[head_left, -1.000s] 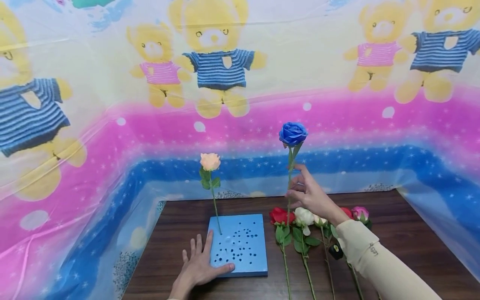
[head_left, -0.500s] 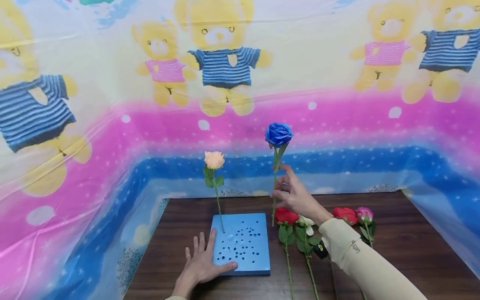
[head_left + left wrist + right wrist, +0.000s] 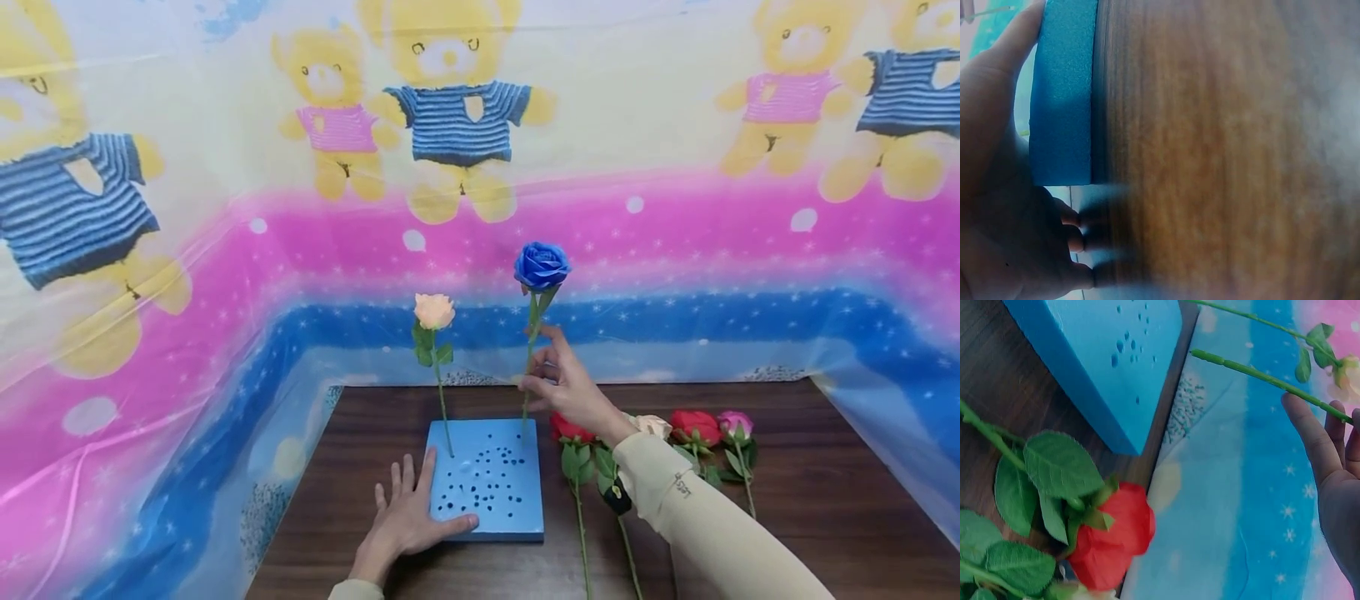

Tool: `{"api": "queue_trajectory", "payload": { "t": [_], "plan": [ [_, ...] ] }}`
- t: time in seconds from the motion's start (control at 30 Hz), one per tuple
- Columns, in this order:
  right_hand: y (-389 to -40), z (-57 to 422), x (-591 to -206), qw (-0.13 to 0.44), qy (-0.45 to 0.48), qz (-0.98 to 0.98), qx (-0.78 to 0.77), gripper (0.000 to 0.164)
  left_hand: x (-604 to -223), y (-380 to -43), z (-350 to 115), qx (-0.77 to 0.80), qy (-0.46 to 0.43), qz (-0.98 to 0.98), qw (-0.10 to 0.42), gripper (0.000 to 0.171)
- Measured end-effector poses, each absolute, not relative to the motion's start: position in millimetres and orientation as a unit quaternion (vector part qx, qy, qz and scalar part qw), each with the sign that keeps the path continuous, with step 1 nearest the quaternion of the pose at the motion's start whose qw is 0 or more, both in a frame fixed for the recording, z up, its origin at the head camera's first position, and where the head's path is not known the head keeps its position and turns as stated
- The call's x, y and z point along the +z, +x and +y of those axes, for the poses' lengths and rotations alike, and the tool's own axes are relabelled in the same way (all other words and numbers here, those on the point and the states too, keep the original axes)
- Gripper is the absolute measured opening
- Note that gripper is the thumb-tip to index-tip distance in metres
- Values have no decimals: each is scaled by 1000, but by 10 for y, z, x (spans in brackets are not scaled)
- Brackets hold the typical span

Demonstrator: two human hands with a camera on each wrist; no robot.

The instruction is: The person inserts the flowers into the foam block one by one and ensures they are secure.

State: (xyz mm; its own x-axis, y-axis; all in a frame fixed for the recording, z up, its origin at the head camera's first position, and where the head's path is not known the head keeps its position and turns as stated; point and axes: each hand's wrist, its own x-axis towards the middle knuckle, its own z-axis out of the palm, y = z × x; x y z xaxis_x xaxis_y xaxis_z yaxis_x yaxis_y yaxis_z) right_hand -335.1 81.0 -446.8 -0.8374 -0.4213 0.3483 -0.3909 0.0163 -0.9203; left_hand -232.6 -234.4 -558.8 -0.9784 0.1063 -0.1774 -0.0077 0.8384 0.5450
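Observation:
My right hand point(image 3: 566, 387) pinches the green stem of a blue rose point(image 3: 542, 267) between thumb and fingers, bloom up. Below, the stem's lower end overlaps the back right corner of a blue foam block point(image 3: 495, 525) in the head view. The right wrist view shows that bare stem end point(image 3: 1207, 356) off the block's holed top point(image 3: 1100, 328). My left hand point(image 3: 408, 517) lies against the block's left front corner, thumb over the top and the other fingers spread along the left side. A peach rose point(image 3: 434, 312) stands upright in the block's back left part.
Right of the block, several roses lie on the dark wooden table point(image 3: 810, 500), among them a red rose point(image 3: 696, 427) and a pink rose point(image 3: 735, 425). A small black object point(image 3: 617, 497) is by the right sleeve. A bear-print cloth point(image 3: 637, 125) hangs behind.
My right hand has carried the blue rose leftward, from above the lying roses to over the block's back right corner. The left hand keeps its place on the block. The view has shifted slightly.

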Motion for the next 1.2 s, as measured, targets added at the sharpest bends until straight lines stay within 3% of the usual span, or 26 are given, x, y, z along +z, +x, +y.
{"api": "queue_trajectory", "payload": {
  "t": [1.2],
  "plan": [
    [-3430, 111, -4759, 32, -276, 733, -621, 68, -5575, -2325, -2361, 275, 22, 956, 101, 140]
  ]
}}
